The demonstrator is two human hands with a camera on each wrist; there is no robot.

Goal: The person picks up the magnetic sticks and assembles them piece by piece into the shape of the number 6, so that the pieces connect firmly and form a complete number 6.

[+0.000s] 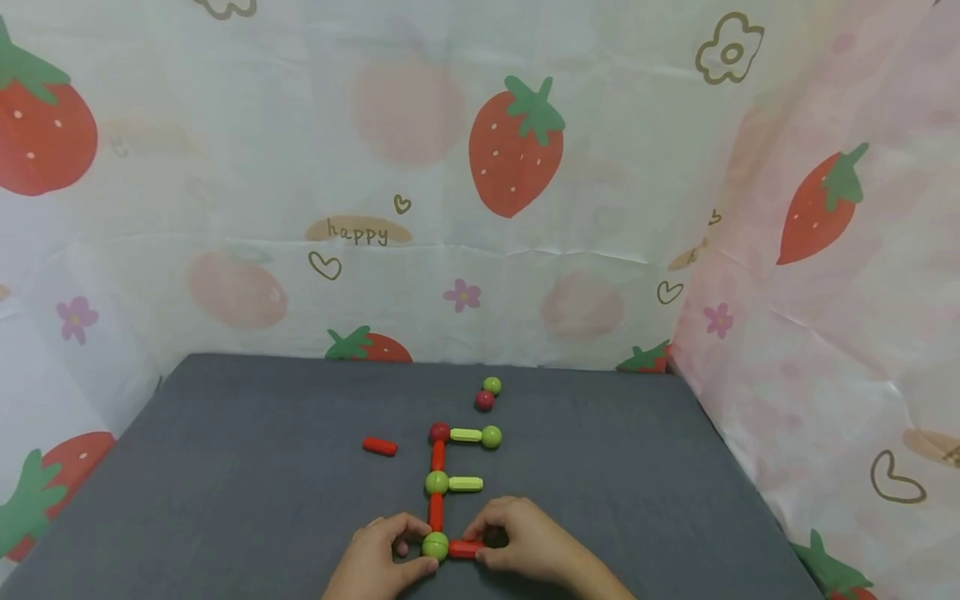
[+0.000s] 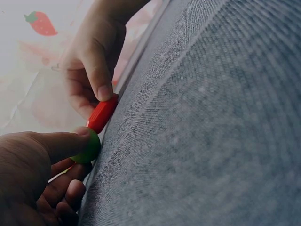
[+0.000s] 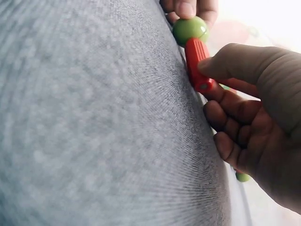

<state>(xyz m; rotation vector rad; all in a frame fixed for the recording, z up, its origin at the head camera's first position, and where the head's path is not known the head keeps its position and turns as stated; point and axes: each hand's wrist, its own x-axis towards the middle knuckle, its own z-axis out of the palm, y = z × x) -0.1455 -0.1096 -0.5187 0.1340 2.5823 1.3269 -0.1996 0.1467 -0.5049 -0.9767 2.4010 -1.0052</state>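
My left hand (image 1: 381, 557) pinches a green ball (image 1: 435, 547) at the near end of a joined figure of rods and balls. My right hand (image 1: 531, 542) pinches a red rod (image 1: 465, 549) whose left end meets that ball; in the right wrist view the red rod (image 3: 197, 63) touches the ball. From the near ball a red rod (image 1: 437, 512) runs up to a middle green ball (image 1: 437, 482), which has a light green rod (image 1: 466, 484) on its right. Farther up, another red rod (image 1: 438, 456) reaches a dark red ball (image 1: 440, 432).
A light green rod (image 1: 466, 435) joins the dark red ball to a green ball (image 1: 491, 437). To the left lies a loose red rod (image 1: 380, 447). Behind the figure sit a loose red ball (image 1: 484, 401) and a green ball (image 1: 492, 385) on the dark grey cloth (image 1: 247, 467).
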